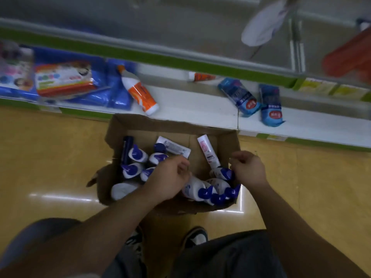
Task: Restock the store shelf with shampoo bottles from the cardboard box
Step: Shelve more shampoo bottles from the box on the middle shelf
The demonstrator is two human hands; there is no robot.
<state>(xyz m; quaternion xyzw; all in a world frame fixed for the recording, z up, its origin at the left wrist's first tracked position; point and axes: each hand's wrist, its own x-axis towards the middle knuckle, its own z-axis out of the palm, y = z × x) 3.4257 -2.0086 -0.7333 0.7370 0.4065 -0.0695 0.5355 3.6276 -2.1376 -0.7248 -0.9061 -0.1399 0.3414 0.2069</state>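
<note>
An open cardboard box (176, 122) sits on the floor against the low white shelf (190, 109). Inside it are several white shampoo bottles with blue caps (136, 154), some upright at the left and some lying at the right (197, 189). My left hand (170, 177) hovers over the middle of the box with loosely curled fingers and nothing visible in it. My right hand (249, 169) is over the box's right side, fingers loosely curled, just above a lying bottle (221, 173). Whether it touches that bottle is unclear.
A pink-white tube (207, 152) and a white tube (173, 147) also lie in the box. On the shelf lie an orange-white bottle (140, 91), two blue packs (240, 97), a small orange tube (201, 77) and colourful packs at the left (64, 79). My shoes (195, 236) stand behind the box.
</note>
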